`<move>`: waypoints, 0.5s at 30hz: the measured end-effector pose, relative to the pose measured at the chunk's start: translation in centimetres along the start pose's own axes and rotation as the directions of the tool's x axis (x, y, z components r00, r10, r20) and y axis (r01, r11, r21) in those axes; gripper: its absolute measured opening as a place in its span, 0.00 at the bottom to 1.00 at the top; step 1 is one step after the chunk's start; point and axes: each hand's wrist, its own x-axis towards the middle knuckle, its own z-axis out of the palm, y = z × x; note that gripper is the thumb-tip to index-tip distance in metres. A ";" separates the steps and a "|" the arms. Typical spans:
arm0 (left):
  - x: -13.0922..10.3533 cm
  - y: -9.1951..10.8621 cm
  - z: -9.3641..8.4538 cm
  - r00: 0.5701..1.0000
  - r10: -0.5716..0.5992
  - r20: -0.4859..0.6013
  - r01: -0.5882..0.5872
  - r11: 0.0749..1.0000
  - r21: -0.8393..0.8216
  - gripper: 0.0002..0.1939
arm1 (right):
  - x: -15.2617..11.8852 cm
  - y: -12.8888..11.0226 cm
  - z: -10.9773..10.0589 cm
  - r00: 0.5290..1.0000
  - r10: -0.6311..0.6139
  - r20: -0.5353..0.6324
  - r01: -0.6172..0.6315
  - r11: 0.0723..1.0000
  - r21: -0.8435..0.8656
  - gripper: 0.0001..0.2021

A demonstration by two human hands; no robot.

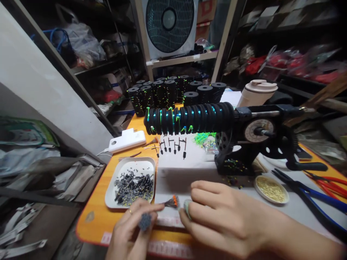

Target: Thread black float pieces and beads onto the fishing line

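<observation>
My left hand (132, 231) is closed by the front edge of the table, with a bundle of thin dark grey pieces (145, 221) end-on between thumb and fingers. At its index fingertip lies a small dark brush-like cluster with orange tips (173, 201); I cannot tell whether the finger grips it. To the right, my right hand (219, 213) is curled, fingertips pressed together. A pale green patch (187, 208) shows at one fingertip; what these fingers hold, if anything, is hidden. Beyond both hands, a black ridged cylinder (189, 117) wound with green and blue strands sits on a cranked machine (244, 141).
Left stands a white tray (110, 196) of small dark pieces, with a white power strip (127, 140) behind. Several small T-shaped dark parts (175, 146) lie on white paper. Right are a dish of gold bits (271, 189) and blue-handled pliers (306, 195). Black cylinders (170, 90) stand behind.
</observation>
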 end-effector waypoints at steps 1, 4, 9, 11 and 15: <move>0.4 -0.2 0.1 1.000 0.027 0.002 -0.027 0.999 0.046 0.10 | -0.2 -0.1 0.1 1.000 0.012 0.004 -0.012 1.000 -0.018 0.15; 1.2 -0.6 0.6 0.992 0.102 0.080 -0.117 0.969 0.218 0.10 | -0.7 -0.4 0.1 0.998 0.057 -0.011 -0.057 0.998 -0.018 0.18; 1.5 0.3 1.1 0.999 -0.017 0.044 0.011 0.990 0.140 0.09 | -0.4 -1.2 -0.1 0.919 0.359 -0.161 -0.310 0.912 0.267 0.13; 1.3 1.1 1.6 0.980 -0.194 -0.050 0.191 0.980 -0.052 0.09 | 0.0 -1.4 0.0 0.831 0.523 -0.190 -0.405 0.803 0.437 0.09; 0.9 2.0 3.5 0.895 -0.443 -0.047 0.364 0.789 -0.496 0.19 | 0.4 -1.6 0.6 0.722 0.663 -0.198 -0.455 0.670 0.587 0.08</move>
